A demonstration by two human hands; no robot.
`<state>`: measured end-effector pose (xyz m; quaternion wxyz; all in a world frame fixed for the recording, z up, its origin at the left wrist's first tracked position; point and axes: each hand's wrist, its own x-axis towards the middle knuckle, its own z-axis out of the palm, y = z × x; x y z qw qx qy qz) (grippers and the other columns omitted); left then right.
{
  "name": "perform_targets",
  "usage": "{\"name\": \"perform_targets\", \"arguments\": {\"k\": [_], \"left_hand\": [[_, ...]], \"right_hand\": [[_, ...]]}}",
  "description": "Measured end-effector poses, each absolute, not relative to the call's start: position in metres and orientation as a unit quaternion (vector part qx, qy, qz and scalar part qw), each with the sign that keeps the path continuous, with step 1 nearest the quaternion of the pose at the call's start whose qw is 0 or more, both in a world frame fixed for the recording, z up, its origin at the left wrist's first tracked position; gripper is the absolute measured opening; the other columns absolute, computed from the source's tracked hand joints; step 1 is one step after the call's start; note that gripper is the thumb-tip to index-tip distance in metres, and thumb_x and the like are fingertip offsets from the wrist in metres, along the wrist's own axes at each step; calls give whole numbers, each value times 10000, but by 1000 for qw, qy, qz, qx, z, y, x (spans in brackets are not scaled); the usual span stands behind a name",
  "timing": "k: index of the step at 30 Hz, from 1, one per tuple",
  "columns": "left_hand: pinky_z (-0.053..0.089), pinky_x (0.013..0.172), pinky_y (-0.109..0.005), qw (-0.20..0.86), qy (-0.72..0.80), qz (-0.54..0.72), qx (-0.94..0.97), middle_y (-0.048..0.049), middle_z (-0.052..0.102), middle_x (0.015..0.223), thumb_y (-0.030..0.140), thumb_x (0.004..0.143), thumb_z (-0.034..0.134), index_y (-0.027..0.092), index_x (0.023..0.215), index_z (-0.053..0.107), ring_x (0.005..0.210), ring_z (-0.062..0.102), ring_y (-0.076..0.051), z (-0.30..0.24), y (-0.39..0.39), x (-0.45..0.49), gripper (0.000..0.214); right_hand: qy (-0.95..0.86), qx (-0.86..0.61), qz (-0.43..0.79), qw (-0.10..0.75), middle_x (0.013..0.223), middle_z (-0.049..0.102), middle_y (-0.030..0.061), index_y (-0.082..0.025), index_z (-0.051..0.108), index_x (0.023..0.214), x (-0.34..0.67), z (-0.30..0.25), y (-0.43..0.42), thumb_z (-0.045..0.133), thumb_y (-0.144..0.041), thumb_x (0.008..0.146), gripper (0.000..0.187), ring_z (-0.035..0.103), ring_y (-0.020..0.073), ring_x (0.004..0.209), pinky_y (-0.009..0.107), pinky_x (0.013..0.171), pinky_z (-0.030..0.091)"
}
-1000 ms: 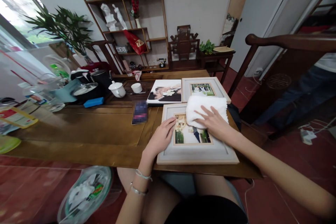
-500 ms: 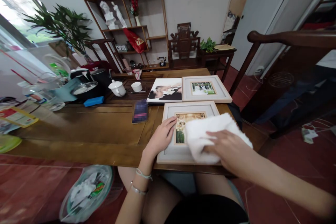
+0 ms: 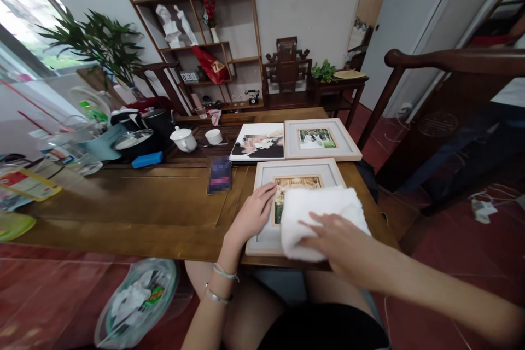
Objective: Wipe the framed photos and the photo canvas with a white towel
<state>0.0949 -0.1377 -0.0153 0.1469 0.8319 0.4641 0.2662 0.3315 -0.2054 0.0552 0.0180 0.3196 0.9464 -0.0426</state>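
A pale wooden picture frame (image 3: 262, 243) with a grey mat lies flat at the table's near edge. My left hand (image 3: 255, 210) rests on its left part, fingers stretched out over the edge of the inner photo (image 3: 301, 181). Under my right hand (image 3: 334, 238) is a folded white towel (image 3: 324, 202), pressed on the right side of the frame and covering much of the photo. The fingers of this hand grip the towel. Behind it lie a second picture frame (image 3: 348, 147) and a photo panel (image 3: 262, 139), side by side.
A dark blue packet (image 3: 219, 175) lies left of the frame. Farther left stand a white teapot (image 3: 183, 139), a white cup (image 3: 214, 136) and a blue block (image 3: 147, 159). Below the table edge is a lined waste bin (image 3: 164, 290). A wooden chair (image 3: 451, 60) stands at right.
My right hand and the towel have moved left and slightly toward me across the frame. The left hand stays in place.
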Motion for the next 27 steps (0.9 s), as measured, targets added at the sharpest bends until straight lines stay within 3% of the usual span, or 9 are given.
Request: {"name": "perform_targets", "arguments": {"k": [5,14,17,22,27], "left_hand": [[359,1132,-428,146,459,268,835,-80,500,1403,204,967,354,187,1302,529,1323,437,-211,-17,-137,95,379],[353,1137,-424,139,455,269,837,-89,500,1402,202,965,358,167,1295,537,1323,434,-206,-18,-135,94,376],[355,1134,-434,138,457,268,837,-96,501,1400,204,967,353,163,1291,540,1316,443,-211,-17,-136,95,376],[349,1139,-427,138,464,264,834,-99,503,1398,196,962,360,156,1288,544,1315,446,-209,-17,-136,95,376],[361,1131,-424,145,461,261,836,-85,507,1398,201,963,371,175,1294,541,1320,442,-204,-14,-137,95,373]], "right_hand": [[944,319,-82,-13,1294,598,90,-251,649,1113,327,61,-229,523,-48,692,484,530,300,1193,445,902,459],[880,457,122,-53,1404,504,94,-204,632,1187,355,25,-112,471,37,691,574,382,323,1328,508,1042,315],[872,467,140,-46,1412,487,127,-181,624,1206,346,26,-107,484,15,728,535,380,363,1315,517,1012,343],[922,387,7,-3,1348,553,116,-225,605,1230,320,40,-174,503,-29,721,555,507,337,1208,450,884,462],[958,264,-96,-52,1373,542,34,-298,623,1170,320,54,-251,532,-92,718,505,500,296,1231,445,927,449]]}}
